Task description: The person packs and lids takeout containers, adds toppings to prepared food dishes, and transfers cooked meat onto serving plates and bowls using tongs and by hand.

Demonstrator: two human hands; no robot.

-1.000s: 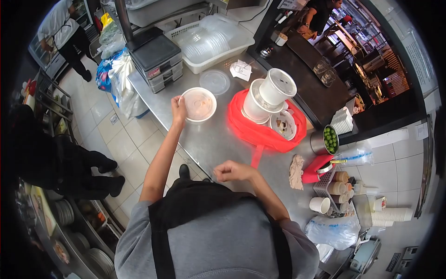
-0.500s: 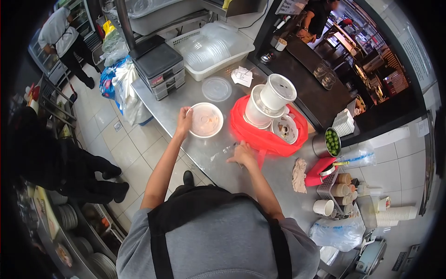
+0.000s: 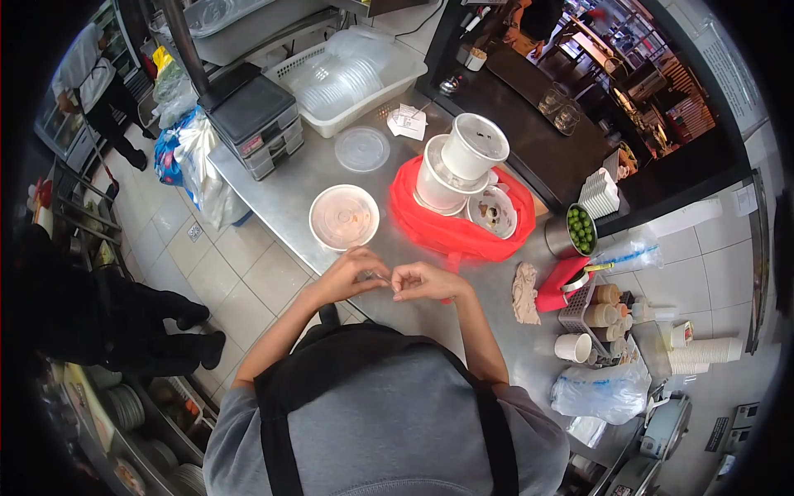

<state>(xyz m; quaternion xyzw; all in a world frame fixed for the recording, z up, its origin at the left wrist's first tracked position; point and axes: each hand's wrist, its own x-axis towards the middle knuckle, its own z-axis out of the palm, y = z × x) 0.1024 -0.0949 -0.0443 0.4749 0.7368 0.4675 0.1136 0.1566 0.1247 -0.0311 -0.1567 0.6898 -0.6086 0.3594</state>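
Note:
My left hand point(image 3: 356, 274) and my right hand point(image 3: 423, 282) meet over the near edge of the steel counter point(image 3: 488, 310). Both have their fingers pinched together, and whatever lies between the fingertips is too small to make out. Just beyond my left hand stands a round white tub point(image 3: 344, 217) with a clear lid and pale orange contents. A red plastic bag point(image 3: 422, 233) sits past my right hand, its sides rolled down around several white lidded tubs point(image 3: 474, 147), some stacked. A loose clear lid point(image 3: 361, 149) lies flat behind the nearer tub.
A white basket point(image 3: 331, 124) of clear lids and a small drawer unit point(image 3: 252, 124) stand at the back. To the right are a pot of limes point(image 3: 571, 240), a crumpled cloth point(image 3: 524, 293) and a crate of bottles point(image 3: 579, 310). Another person point(image 3: 124, 306) stands at left.
My left hand has let go of the white tub and come toward me. My right hand has moved left from beside the red bag, so the two now meet fingertip to fingertip.

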